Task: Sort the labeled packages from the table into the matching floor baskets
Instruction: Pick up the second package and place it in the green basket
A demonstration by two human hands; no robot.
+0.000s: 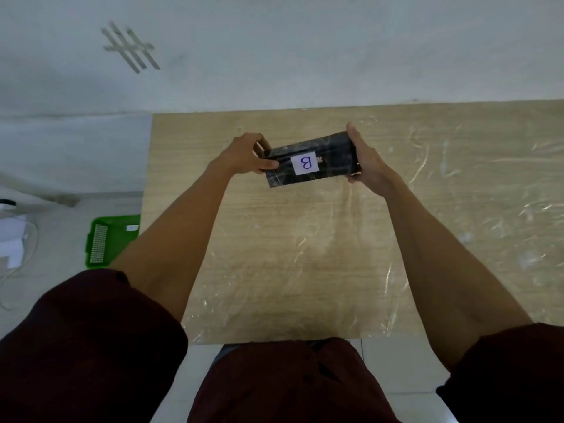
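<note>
A black package with a white label reading "B" is held over the far middle of the wooden table. My left hand grips its left end, thumb on top. My right hand clasps its right end. The label faces up toward me, upside down. On the floor to the left of the table stands a green basket, partly hidden behind my left arm and the table edge.
Clear plastic film covers the table's right part. A white wall with tape strips rises behind the table. White items and a cable lie on the floor at far left.
</note>
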